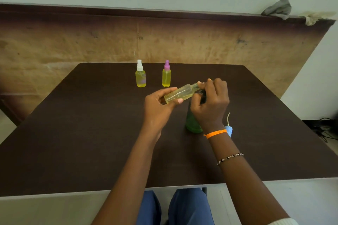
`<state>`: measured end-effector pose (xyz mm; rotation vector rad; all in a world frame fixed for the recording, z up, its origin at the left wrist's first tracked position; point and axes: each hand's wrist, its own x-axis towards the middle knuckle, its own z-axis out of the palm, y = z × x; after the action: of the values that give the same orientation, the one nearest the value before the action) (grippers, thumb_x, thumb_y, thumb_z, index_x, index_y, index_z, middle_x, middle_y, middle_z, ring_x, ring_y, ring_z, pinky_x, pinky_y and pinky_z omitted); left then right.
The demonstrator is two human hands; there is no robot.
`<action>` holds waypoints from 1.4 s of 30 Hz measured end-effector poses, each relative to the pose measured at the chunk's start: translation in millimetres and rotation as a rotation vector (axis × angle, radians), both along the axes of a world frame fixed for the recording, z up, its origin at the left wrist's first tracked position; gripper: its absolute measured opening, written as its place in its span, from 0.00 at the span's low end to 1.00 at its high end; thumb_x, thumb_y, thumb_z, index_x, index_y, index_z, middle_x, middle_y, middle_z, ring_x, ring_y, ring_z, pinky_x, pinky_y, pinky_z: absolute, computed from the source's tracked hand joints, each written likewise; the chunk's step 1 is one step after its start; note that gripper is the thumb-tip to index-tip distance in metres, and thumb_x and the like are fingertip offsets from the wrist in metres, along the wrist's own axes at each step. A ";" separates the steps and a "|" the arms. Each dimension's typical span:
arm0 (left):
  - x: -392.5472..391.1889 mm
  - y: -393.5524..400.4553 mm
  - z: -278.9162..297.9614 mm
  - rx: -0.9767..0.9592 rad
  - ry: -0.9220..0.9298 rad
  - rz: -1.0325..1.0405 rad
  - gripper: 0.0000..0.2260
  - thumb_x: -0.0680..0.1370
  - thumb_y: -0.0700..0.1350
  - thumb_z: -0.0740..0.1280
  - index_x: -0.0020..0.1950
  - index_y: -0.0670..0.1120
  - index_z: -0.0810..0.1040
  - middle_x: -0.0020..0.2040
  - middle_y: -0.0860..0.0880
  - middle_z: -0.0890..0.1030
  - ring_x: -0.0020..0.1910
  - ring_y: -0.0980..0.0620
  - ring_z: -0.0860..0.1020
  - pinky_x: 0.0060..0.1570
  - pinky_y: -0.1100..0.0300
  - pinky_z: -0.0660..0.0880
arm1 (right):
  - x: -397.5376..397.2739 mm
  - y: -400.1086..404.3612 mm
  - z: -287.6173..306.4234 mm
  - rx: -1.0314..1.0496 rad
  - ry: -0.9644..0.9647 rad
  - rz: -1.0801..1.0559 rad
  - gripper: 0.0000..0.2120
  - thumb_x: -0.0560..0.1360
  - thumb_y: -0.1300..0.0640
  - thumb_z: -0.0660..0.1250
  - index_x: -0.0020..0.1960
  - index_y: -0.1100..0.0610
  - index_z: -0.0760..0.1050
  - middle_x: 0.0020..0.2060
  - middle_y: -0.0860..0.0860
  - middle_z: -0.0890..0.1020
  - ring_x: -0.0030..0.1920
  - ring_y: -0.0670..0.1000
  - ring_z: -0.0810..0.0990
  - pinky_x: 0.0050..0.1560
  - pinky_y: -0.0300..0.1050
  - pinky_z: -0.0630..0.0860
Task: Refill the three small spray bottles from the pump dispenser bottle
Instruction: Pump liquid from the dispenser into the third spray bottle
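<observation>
Fingers of the left hand [157, 106] curl round the base of an uncapped spray bottle [180, 93], thumb across its near side, so that it lies tilted above the worktop [73, 133] with its open neck pointing right and slightly up. The neck meets the fingers of the right hand [210, 104], which are bent over the dark pump head of the green dispenser bottle [193, 124]; that hand hides most of the pump, so how the nozzle sits against the neck cannot be told. The held bottle carries a shallow pale yellow layer of liquid along its lower side.

Beyond the fingers, toward the far edge of the worktop, stand two spray bottles of yellow liquid, upright and apart: the white-capped bottle [140, 75] to the left, the purple-capped bottle [166, 76] just right of it. Just right of the right wrist lies a blue sprayer cap [229, 129] with its dip tube pointing up. That wrist wears an orange band [214, 134], with a beaded bracelet [230, 158] further down the forearm. Two crumpled cloths [278, 9] rest on the ledge at the far right. No label text is readable on any bottle.
</observation>
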<state>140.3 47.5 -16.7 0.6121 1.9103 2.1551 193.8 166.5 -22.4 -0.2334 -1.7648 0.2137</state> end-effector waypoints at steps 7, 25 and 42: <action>3.5 0.1 8.3 0.028 0.012 -0.019 0.15 0.70 0.34 0.73 0.55 0.44 0.80 0.49 0.47 0.83 0.49 0.56 0.81 0.50 0.65 0.77 | 2.7 -0.7 20.6 -0.067 -0.016 0.063 0.07 0.66 0.63 0.59 0.33 0.65 0.73 0.31 0.57 0.73 0.34 0.55 0.70 0.33 0.43 0.64; 2.1 0.6 4.4 -0.003 0.006 -0.016 0.15 0.69 0.36 0.73 0.53 0.47 0.81 0.47 0.52 0.83 0.49 0.57 0.81 0.52 0.63 0.77 | -0.3 6.4 1.7 0.014 -0.025 0.010 0.05 0.67 0.69 0.58 0.36 0.67 0.73 0.33 0.60 0.72 0.36 0.56 0.67 0.33 0.49 0.66; 1.4 0.3 -0.1 0.005 -0.011 -0.003 0.15 0.69 0.35 0.74 0.54 0.47 0.81 0.48 0.50 0.83 0.50 0.55 0.81 0.51 0.61 0.78 | -2.0 3.1 2.3 0.012 -0.053 0.003 0.04 0.66 0.67 0.59 0.36 0.65 0.72 0.34 0.60 0.73 0.35 0.58 0.68 0.35 0.46 0.64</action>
<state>141.6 47.8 -16.9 0.6021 1.8977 2.1581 191.9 169.6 -20.2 -0.2298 -1.8187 0.2005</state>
